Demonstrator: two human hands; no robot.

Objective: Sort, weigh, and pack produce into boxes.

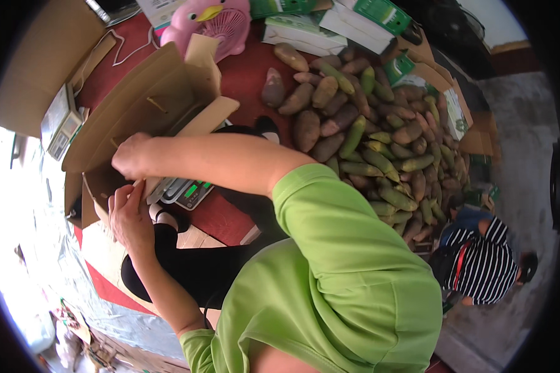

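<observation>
An open cardboard box (130,102) with raised flaps and short cord handles stands in front of me at the left. My right hand (130,156) is closed at the box's opening; whatever its fingers grip is hidden. Just nearer, my left hand (129,219) pinches the edge of a cardboard flap on the near side of the box. Partly covered by the box and my right arm, a weighing scale (194,195) shows a lit green display. My forearms cross over my black-clad legs.
A large heap of long brown, purple and green produce (379,143) lies at the right. Behind stand a pink bird-shaped fan (214,28) and white-green cartons (361,25). Another scale (61,127) sits far left. A person in a striped shirt (482,261) is at the right.
</observation>
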